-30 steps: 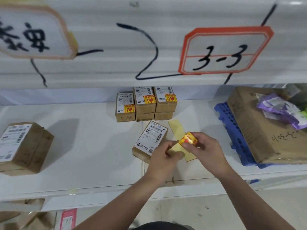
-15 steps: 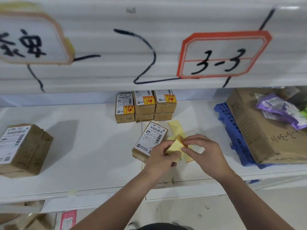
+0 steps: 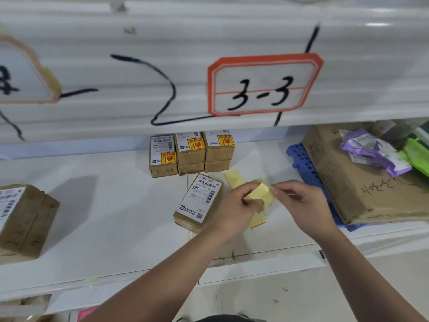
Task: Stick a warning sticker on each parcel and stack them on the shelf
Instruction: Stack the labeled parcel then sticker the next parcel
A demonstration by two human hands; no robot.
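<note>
Over on the right, a big cardboard box (image 3: 371, 182) sits on a blue plastic pallet (image 3: 301, 159), a purple packet (image 3: 362, 145) on top. Overhead is a red-bordered 3-3 label (image 3: 264, 86).

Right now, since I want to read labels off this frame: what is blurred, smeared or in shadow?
Head view: the 3-3 sign reads sharp; the left sign smears at the frame edge; the right hand, pinching the sheet, blurs at its fingertips; the left parcel throws a soft shadow rightward; the front parcel shows its barcode, but its small print does not resolve.
</note>
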